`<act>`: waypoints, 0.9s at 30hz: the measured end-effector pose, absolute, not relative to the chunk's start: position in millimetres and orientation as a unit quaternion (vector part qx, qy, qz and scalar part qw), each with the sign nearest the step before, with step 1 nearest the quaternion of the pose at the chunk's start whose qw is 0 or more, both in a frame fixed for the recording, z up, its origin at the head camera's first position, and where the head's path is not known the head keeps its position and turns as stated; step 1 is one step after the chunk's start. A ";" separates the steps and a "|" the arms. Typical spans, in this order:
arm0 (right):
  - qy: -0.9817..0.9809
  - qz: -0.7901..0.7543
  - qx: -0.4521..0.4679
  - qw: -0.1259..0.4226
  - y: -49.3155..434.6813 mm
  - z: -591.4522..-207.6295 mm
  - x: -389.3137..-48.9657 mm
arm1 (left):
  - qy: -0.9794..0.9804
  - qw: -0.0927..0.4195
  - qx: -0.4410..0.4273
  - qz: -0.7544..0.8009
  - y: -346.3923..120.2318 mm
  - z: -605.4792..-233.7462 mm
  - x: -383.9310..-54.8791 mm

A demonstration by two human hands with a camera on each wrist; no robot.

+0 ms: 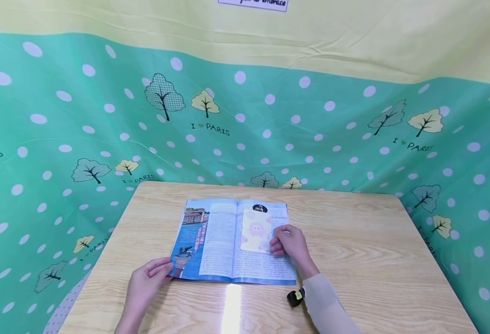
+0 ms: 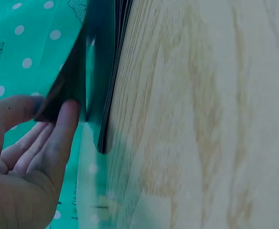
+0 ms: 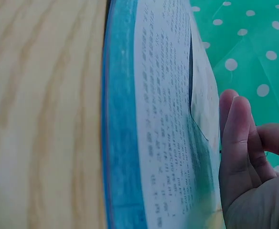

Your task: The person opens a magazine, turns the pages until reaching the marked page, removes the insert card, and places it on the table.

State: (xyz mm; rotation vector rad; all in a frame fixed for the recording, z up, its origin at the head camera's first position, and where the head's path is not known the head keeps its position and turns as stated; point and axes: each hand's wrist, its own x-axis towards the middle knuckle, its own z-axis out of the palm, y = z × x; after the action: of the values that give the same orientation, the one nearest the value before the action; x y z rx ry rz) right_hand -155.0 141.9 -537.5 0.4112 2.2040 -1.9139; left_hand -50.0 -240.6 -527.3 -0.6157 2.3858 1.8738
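An open magazine (image 1: 217, 241) lies on the wooden table, its left page showing blue water and buildings, its right page mostly text. On that right page rests a pale card (image 1: 254, 232) with a pink cartoon figure. My left hand (image 1: 146, 280) pinches the lower left corner of the magazine between thumb and fingers. In the left wrist view the pinched page corner (image 2: 58, 95) is lifted away from the pages beneath. My right hand (image 1: 290, 243) is at the card's right edge, over the right page, with loosely bent fingers (image 3: 237, 138) close to the paper.
A black object with a yellow-green patch (image 1: 296, 297) sits at my right wrist, beside the pale sleeve (image 1: 328, 301). The wooden table (image 1: 353, 241) extends to both sides of the magazine. Behind it hangs a green dotted cloth (image 1: 270, 130) with printed trees.
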 end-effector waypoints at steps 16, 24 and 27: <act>0.759 -0.619 0.164 0.116 129.3 -555.5 -163.5 | 0.800 -0.019 -0.226 0.556 -244.5 -527.7 -47.8; 0.782 -0.589 0.169 0.114 125.2 -552.4 -165.6 | 0.789 -0.021 -0.214 0.576 -239.6 -527.2 -50.4; 0.789 -0.579 0.171 0.115 124.6 -550.2 -166.1 | 0.786 -0.016 -0.216 0.579 -238.8 -527.0 -51.3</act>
State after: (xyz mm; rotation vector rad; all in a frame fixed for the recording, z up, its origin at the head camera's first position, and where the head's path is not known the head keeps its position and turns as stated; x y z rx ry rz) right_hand -166.1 124.6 -550.2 0.5020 2.3113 -1.6980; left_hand -51.3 -238.8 -527.0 -0.6850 2.4947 1.8382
